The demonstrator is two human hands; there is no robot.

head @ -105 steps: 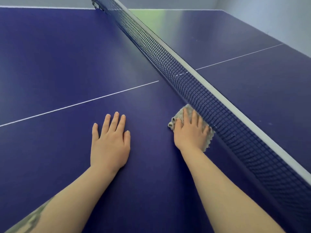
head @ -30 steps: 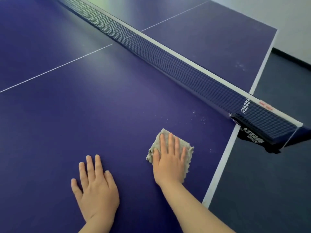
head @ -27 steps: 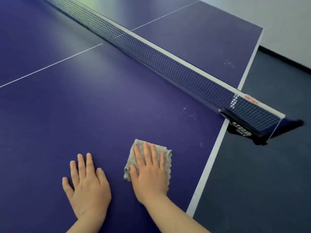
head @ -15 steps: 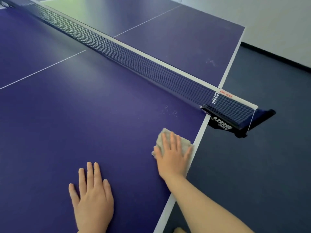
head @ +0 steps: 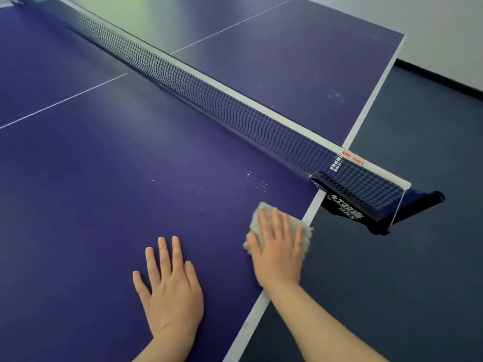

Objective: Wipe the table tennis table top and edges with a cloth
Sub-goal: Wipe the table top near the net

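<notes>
The table (head: 109, 184) fills most of the view, its dark blue top stretching away ahead of and to the left of both hands. The net (head: 209, 100) crosses it diagonally beyond the fingertips, ending at a black clamp (head: 366, 205) that hangs off the side edge just ahead and to the right of the right hand. Grey floor (head: 392, 283) lies to that hand's right.

The left hand (head: 170, 286) rests flat on the top with straight fingers slightly spread, holding nothing. The right hand (head: 278, 249) lies beside it, fingers straight and flat, pressing the cloth (head: 261, 212) down. The pale, fuzzy cloth sits under that palm right at the white side edge (head: 309, 209), its far corner poking out over the rim.

As for progress, the wipe seems to have reached the side edge on this half. A scatter of white specks (head: 252, 178) lies on the top just ahead of the right fingertips, near the net, so that patch looks undone. More specks (head: 335, 94) show on the far half past the net, which probably needs wiping too.

White lettering on the clamp appears upside down and I cannot read it with certainty. A small tag (head: 352, 160) on the net's white band carries red print too small to read.
</notes>
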